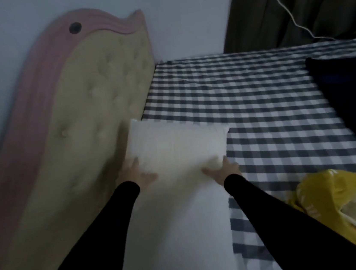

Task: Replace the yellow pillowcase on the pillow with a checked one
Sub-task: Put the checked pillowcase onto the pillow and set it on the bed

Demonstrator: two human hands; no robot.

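Observation:
A bare white pillow (174, 148) lies lengthwise on the checked bed, its left side against the headboard. My left hand (136, 173) holds the pillow's left edge, thumb across the top. On the opposite edge my right hand (223, 168) holds it the same way. Both arms wear black sleeves. The yellow pillowcase (328, 201) lies crumpled on the bed to the lower right, off the pillow. I cannot pick out a checked pillowcase apart from the checked sheet (246, 95).
A padded beige and pink headboard (85, 115) stands along the left. A dark cloth (351, 95) lies on the bed's right side. Behind it hang a dark curtain (304, 0) and a white cable (292, 15).

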